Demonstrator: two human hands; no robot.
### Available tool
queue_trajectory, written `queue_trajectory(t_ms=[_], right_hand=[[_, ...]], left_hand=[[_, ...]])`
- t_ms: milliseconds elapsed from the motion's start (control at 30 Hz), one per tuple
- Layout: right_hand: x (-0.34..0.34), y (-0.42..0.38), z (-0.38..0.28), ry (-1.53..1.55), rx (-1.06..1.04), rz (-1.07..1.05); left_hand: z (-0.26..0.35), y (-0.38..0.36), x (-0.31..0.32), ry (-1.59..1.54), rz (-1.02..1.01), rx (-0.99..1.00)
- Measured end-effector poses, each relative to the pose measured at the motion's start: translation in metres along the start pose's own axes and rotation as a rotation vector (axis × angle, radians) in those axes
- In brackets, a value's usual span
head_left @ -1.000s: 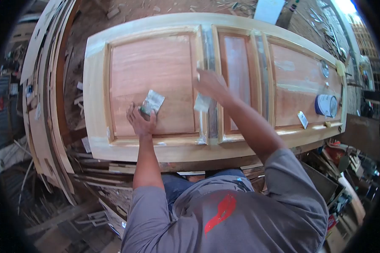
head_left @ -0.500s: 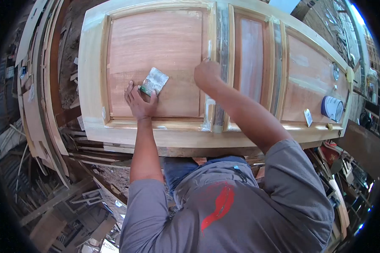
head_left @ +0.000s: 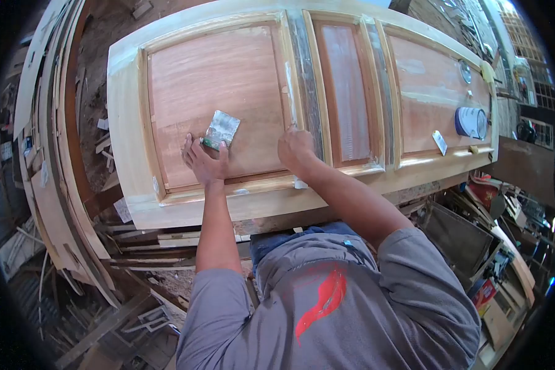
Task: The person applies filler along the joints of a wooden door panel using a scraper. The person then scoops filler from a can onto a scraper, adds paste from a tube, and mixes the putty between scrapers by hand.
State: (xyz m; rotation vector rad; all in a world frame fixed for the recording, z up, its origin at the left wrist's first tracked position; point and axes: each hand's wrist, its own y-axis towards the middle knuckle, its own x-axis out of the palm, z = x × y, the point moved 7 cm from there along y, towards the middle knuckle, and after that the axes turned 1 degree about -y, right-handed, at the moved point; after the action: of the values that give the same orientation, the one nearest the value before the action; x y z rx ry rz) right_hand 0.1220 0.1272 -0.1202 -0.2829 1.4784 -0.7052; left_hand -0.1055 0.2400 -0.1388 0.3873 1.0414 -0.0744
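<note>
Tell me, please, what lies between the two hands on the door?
Only bare reddish panel separates left hand and right hand, in the head view.

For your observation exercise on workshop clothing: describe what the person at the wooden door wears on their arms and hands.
Both the left hand and the right hand are bare: no gloves, and no rings or watch that can be made out. The forearms are uncovered. A grey short-sleeved shirt covers the upper arms to about the elbow, with a red mark on its front. The fingers show no tape or bandage.
</note>
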Motion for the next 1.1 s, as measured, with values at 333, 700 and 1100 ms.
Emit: queue_trajectory(t_ms=[333, 700, 1100], right_hand=[[0.009, -0.056, -0.019, 0.027, 0.021, -0.021], [0.042, -0.085, -0.029, 0.045, -0.012, -0.234], [-0.073, 0.077, 0.132, 1.345, -0.042, -0.059]], left_hand=[[-0.036, 0.043, -0.004, 0.055, 0.019, 0.045], [-0.045, 0.044, -0.001, 0.022, 0.009, 0.032], [-0.042, 0.05, -0.007, -0.028, 0.006, -0.002]])
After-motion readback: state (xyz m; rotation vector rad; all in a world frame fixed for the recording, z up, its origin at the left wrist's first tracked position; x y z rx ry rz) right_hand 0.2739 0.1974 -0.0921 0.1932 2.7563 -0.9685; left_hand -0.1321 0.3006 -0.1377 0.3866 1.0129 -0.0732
